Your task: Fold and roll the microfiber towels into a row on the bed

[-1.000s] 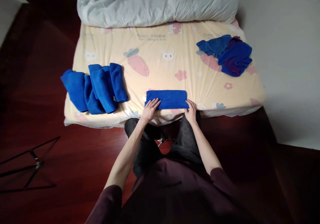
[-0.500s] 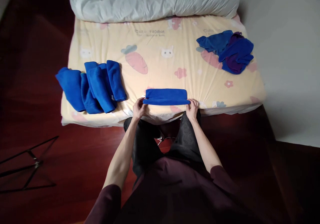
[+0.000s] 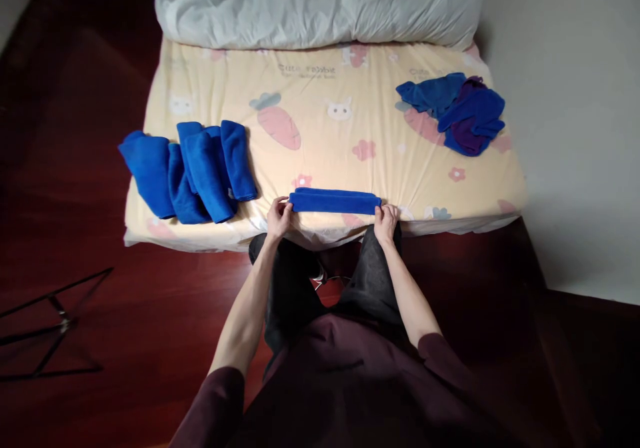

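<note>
A blue towel [image 3: 335, 201], folded into a long narrow strip, lies at the near edge of the bed in front of me. My left hand [image 3: 279, 219] pinches its left end, and my right hand [image 3: 386, 223] pinches the right end. To the left lie several folded blue towels [image 3: 203, 171], leaning over one another in a row. At the far right is a crumpled heap of blue and purple cloths [image 3: 470, 115], apart from both hands.
The bed [image 3: 320, 148] has a cream sheet printed with carrots and rabbits. A bunched grey quilt [image 3: 320, 11] runs along its far side. A pale wall [image 3: 575, 135] borders the right. Black stand legs [image 3: 63, 325] rest on the dark red floor at left.
The near edge of the towel has been turned away from me over the rest, so the strip is narrower now. Both hands keep hold of its ends. The view has shifted slightly.
</note>
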`<state>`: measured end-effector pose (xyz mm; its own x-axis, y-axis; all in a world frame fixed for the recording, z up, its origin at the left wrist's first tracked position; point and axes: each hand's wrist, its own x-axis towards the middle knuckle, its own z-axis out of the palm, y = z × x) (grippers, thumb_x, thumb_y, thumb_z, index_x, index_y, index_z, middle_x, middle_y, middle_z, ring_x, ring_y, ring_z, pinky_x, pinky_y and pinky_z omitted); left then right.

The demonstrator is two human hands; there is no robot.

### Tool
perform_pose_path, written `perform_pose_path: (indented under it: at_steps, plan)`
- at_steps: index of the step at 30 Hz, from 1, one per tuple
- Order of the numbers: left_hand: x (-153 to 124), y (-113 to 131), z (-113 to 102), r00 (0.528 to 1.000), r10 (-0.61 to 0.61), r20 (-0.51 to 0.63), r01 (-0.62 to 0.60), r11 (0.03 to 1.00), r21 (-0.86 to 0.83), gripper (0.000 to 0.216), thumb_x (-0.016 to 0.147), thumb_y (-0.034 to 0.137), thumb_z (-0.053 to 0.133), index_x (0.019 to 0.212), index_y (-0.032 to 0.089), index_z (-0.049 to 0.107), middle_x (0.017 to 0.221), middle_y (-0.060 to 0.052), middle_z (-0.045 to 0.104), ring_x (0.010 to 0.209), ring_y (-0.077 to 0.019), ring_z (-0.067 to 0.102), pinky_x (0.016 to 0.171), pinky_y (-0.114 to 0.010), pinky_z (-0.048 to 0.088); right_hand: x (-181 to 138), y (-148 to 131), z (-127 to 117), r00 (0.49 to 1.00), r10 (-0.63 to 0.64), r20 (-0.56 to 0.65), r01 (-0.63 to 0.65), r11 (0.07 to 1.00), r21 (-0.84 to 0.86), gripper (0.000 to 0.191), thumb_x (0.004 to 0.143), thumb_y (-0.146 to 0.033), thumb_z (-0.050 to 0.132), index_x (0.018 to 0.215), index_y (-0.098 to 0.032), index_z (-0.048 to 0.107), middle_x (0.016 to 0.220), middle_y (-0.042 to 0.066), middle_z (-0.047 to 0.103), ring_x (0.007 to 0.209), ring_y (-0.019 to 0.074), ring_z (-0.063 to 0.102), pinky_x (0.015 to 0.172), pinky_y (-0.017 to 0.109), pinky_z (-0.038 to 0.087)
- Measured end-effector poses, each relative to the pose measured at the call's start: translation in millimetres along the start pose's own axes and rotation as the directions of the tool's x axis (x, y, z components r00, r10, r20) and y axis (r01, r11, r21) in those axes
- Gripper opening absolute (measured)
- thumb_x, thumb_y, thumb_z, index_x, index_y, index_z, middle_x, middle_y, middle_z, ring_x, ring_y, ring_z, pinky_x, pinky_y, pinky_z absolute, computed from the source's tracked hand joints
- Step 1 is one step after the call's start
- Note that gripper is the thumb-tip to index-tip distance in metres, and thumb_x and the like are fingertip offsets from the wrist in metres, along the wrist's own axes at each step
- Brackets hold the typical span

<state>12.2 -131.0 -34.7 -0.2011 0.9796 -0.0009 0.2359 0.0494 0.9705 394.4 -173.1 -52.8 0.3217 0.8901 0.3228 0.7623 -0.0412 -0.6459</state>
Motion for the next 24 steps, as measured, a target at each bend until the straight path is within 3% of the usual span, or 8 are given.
perform_pose_path:
  at_steps: [14,19,24]
  plan:
    - [6,4,5,0.995,-0.090,-0.036,0.088,0.995,-0.056,0.036,0.089,0.051,0.078,0.095,0.024,0.055,0.067,0.004,0.063,0.058,-0.0129,0.057,0.059,-0.024,0.043,6,1,1,0.999,0.025,0.034,-0.025,1.000,0.001,0.048,0.112,-0.055,0.042,0.081,-0.026,0.064,0.101,0.017,0.072,0.111,0.0334,0.060,0.109,0.054,0.050]
    - [4,9,5,0.993,-0.099,-0.057,0.096,0.994,-0.056,0.036,0.086,0.048,0.081,0.087,0.024,0.055,0.063,0.005,0.059,0.056,-0.0117,0.053,0.058,-0.023,0.042,6,3,4,0.997,-0.043,-0.065,0.042,0.999,-0.021,0.049,0.110,-0.054,0.045,0.071,-0.028,0.057,0.087,0.012,0.071,0.097,0.0293,0.062,0.098,0.046,0.055]
    - [3,15,8,0.991,-0.112,-0.074,0.108,0.992,-0.062,0.033,0.086,0.041,0.081,0.078,0.023,0.054,0.062,0.005,0.055,0.056,-0.0111,0.051,0.060,-0.023,0.043,6,6,7,0.996,-0.047,-0.075,0.044,0.998,-0.034,0.045,0.109,-0.051,0.049,0.071,-0.028,0.057,0.092,0.013,0.074,0.100,0.0301,0.064,0.098,0.047,0.056]
